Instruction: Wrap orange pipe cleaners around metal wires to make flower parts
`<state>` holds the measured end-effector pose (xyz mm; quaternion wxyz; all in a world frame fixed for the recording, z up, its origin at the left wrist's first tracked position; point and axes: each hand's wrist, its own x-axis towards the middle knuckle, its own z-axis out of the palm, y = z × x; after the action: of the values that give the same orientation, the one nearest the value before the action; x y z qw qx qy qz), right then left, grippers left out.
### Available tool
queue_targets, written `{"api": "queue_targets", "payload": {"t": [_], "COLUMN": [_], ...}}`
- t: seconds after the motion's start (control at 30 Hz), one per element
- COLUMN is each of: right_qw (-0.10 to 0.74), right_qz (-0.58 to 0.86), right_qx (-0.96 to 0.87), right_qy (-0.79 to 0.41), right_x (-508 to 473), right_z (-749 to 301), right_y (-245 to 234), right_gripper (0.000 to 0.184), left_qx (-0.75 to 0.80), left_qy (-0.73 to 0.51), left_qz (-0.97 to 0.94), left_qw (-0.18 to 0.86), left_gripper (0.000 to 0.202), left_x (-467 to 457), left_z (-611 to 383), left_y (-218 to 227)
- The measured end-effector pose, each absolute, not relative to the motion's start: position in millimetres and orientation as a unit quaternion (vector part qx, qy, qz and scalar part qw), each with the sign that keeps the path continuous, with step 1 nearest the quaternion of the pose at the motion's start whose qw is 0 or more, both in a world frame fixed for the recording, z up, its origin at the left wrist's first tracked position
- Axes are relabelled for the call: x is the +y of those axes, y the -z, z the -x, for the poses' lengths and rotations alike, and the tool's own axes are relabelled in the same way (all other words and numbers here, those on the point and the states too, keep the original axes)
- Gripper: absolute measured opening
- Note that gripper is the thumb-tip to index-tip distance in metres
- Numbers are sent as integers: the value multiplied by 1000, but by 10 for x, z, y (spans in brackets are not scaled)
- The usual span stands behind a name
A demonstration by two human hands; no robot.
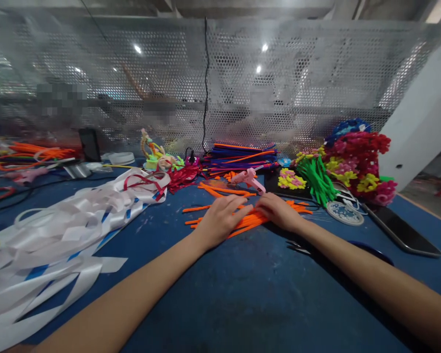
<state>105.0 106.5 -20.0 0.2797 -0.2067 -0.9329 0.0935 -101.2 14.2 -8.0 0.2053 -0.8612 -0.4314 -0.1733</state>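
My left hand (pixel 220 218) lies palm down on a loose bunch of orange pipe cleaners (pixel 250 220) spread on the blue table (pixel 242 294), its fingers stretched flat across them. My right hand (pixel 279 211) rests on the same bunch from the right, fingers curled over the stems, touching the left fingertips. A pink glue gun (pixel 248 179) lies just behind both hands.
White and blue ribbon (pixel 59 230) is piled at the left. Behind are mixed pipe cleaners (pixel 238 157), red ribbon (pixel 183 176), green stems (pixel 318 179), pipe-cleaner flowers (pixel 360 157), a round lid (pixel 344 213) and a dark phone (pixel 404 230). Scissors (pixel 301 249) lie under my right forearm. A perforated metal screen (pixel 279 88) closes the back.
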Motion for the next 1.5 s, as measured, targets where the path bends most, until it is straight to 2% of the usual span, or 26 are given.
{"api": "queue_targets", "payload": {"t": [0.13, 0.27, 0.33, 0.4, 0.5, 0.63, 0.73, 0.83, 0.93, 1.13, 1.33, 1.5], "right_qw": [221, 215, 217, 186, 121, 110, 78, 66, 55, 49, 159, 317], "right_qz": [195, 171, 173, 158, 131, 156, 203, 256, 285, 294, 288, 282], "right_qx": [-950, -952, -951, -961, -977, -978, -975, -964, -957, -954, -941, -878], "right_qy": [-103, -137, -135, -128, -120, -86, -45, -27, -22, -21, -84, -221], "right_x": [1015, 1042, 1104, 1184, 1283, 1286, 1217, 1160, 1126, 1033, 1060, 1232], "right_z": [-1074, -1025, -917, -751, -458, -131, 51, 212, 353, 498, 519, 605], "right_y": [167, 21, -50, -92, -88, -24, 4, -12, -64, -69, -10, -291], "right_gripper": [16, 15, 28, 45, 57, 62, 69, 73, 66, 28, 21, 13], "left_qx": [-418, -467, -481, -485, -495, -448, -370, -318, -313, -322, -331, -338], "left_qy": [150, 138, 131, 130, 140, 111, 85, 85, 79, 90, 97, 92], "left_qz": [877, 867, 862, 860, 852, 877, 907, 919, 922, 923, 922, 921], "left_qw": [186, 108, 89, 87, 92, 132, 185, 217, 214, 189, 178, 172], "left_gripper": [29, 49, 49, 46, 41, 26, 31, 25, 20, 22, 18, 17], "left_x": [89, 24, 9, 5, 2, -37, -87, -120, -120, -93, -117, -133], "left_z": [915, 834, 830, 855, 920, 943, 877, 815, 808, 827, 816, 818], "left_y": [83, 94, 106, 111, 88, 40, 47, 71, 80, 102, 92, 62]}}
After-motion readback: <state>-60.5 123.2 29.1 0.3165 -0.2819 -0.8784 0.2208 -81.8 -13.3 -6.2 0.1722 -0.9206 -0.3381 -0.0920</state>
